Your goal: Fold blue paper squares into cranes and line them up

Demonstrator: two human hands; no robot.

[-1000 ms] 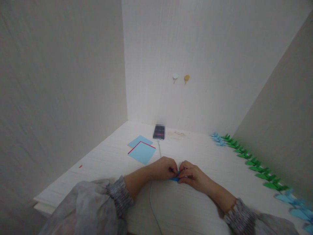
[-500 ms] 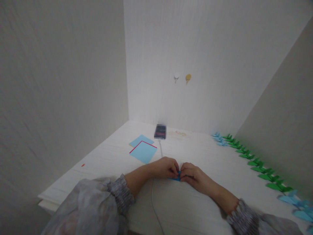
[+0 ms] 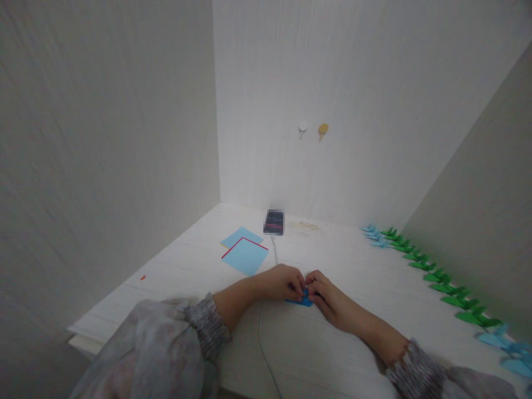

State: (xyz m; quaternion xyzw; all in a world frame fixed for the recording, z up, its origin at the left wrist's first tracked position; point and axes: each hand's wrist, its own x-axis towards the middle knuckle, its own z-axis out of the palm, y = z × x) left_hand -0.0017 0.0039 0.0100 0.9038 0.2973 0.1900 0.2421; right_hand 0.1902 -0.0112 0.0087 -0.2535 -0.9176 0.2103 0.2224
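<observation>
Here, two light-blue sheets (image 3: 245, 257) overlap left of centre; one folded blue paper (image 3: 306, 302) sits at lower centre, where the left hand (image 3: 283, 281) and right hand (image 3: 328, 299) angle inward, each grip pinching it, fingers curled.

Lower centre: blue piece (image 3: 306, 301), matt paper. Left of centre: light-blue sheets (image 3: 246, 256), smooth matt paper. Lower right: green figures (image 3: 470, 317), paper. Bottom left: sleeve (image 3: 162, 338), cloth, rough gathered cuff (image 3: 210, 327). Tabletop (image 3: 332, 360): smooth.
</observation>
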